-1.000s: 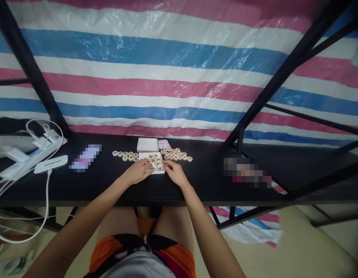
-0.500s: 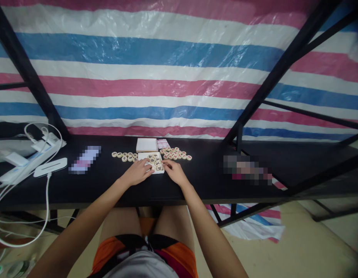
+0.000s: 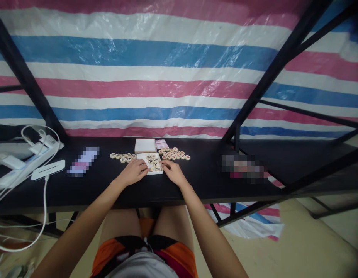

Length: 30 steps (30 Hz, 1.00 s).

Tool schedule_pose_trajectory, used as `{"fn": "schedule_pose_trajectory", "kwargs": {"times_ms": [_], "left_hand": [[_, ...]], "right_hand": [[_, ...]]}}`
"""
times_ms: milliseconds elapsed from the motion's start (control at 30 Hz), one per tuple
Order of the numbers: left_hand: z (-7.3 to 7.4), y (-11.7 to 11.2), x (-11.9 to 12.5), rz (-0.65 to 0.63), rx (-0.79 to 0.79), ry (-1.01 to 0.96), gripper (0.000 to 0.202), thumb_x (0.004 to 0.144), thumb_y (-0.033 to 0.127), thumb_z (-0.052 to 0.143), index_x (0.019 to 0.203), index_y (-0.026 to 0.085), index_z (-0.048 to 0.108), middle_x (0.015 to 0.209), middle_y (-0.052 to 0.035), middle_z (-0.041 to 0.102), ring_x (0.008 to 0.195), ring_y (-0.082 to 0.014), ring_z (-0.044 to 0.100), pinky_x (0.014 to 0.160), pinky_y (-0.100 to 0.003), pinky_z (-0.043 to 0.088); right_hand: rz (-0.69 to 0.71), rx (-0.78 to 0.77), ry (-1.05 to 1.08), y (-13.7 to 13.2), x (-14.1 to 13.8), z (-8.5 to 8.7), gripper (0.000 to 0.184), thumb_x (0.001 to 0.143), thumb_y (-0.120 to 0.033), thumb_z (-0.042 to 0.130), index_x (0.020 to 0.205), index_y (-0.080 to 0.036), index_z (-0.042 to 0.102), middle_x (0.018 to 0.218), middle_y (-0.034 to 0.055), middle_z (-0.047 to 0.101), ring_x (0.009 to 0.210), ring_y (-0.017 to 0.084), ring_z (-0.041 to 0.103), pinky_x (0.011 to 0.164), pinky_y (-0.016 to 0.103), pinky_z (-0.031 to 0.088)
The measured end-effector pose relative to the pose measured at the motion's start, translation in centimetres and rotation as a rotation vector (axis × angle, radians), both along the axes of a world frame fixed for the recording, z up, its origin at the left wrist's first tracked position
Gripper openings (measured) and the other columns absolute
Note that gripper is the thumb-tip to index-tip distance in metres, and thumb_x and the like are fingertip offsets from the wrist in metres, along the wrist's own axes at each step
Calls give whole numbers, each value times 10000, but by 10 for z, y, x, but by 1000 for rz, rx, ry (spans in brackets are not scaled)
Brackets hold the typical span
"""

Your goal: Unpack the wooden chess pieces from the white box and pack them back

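Observation:
A small white box (image 3: pixel 144 156) lies on the black table (image 3: pixel 196 177) with several round wooden chess pieces (image 3: pixel 154 161) inside. My left hand (image 3: pixel 133 173) rests at the box's left front corner, fingers curled, fingertips touching pieces in the box. At the right front edge of the box sits my right hand (image 3: pixel 173 172), its fingers bent and pinched at that edge. A row of loose pieces (image 3: pixel 122 156) lies left of the box, and a cluster (image 3: pixel 174 153) lies to its right. The box lid (image 3: pixel 145 145) sits behind it.
A white power strip (image 3: pixel 25 166) with chargers and cables lies at the table's left end, next to a flat white device (image 3: pixel 48 170). Black metal frame bars (image 3: pixel 271 77) rise right of centre. A striped tarpaulin (image 3: pixel 155 73) hangs behind the table.
Both hands stay at the box with only small finger movements. The view has shifted slightly.

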<state>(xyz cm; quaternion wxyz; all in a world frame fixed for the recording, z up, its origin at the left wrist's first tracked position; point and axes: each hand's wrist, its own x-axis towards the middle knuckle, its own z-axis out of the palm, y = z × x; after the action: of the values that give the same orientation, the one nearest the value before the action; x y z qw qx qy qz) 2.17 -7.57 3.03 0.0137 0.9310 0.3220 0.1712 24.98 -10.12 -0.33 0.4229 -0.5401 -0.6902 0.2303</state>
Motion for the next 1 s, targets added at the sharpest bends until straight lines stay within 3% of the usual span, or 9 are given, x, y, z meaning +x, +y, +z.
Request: {"fn": "schedule_pose_trajectory", "kwargs": {"times_ms": [367,667,867,1000], "left_hand": [[-2,-6,1,-69,-14,18,391,945,421,371,1226,240,574,1079,-79,594,1023,-217,538,905,-366,382],[0,-7,2,-86,-40,48,418,955,442,334,1256,261,561,1118,-79,580,1059,-223,522,929,-373,378],[-2,-9,4,-94,-20,61,454,952,465,327,1330,274,494,1290,-107,510,1176,-260,462,987,-418,339],[-5,-8,4,-90,-36,55,431,952,464,329,1248,264,571,1261,-101,535,1176,-256,464,983,-408,343]], "right_hand": [[5,-3,6,-1,0,2,279,839,-301,484,1010,-204,682,842,28,695,761,152,624,762,276,459],[5,1,8,-1,0,2,281,837,-303,485,1013,-210,683,860,32,696,758,152,622,768,281,462],[14,6,0,0,1,-2,286,846,-310,481,1027,-207,677,863,31,691,760,150,619,757,274,459],[6,-1,-5,0,1,-1,285,843,-311,481,1023,-209,677,848,26,691,752,151,618,756,277,461]]}}
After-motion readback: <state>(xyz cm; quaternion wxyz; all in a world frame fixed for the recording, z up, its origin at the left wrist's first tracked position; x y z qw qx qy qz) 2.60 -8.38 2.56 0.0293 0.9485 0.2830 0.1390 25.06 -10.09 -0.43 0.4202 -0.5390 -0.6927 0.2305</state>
